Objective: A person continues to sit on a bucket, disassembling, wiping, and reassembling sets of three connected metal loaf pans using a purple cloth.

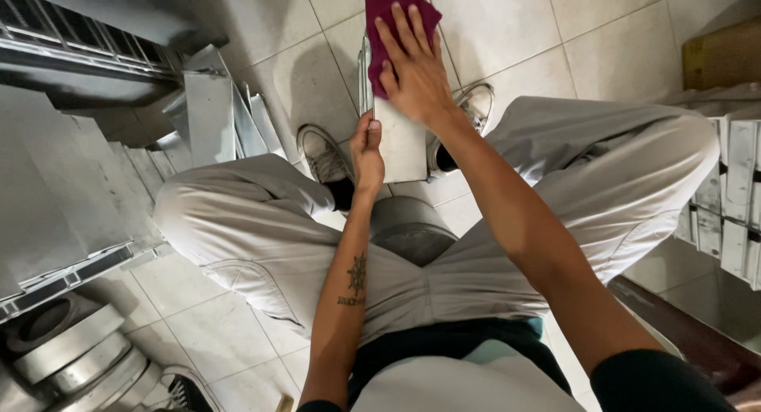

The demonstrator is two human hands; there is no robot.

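I sit with my knees apart, looking down at a flat grey metal panel (403, 146) held upright between my feet. My left hand (366, 152) grips the panel's left edge near its lower part. My right hand (414, 63) lies flat on the panel's upper part, fingers spread, pressing a dark red cloth (388, 11) against the metal. The cloth covers the panel's top end.
More metal panels (214, 111) lean in a stack at the left, beside a long metal rack (71, 47). Round metal parts (71, 352) lie at the lower left. Boxed metal pieces (733, 198) stand at the right. A round stool seat (412, 229) shows between my legs.
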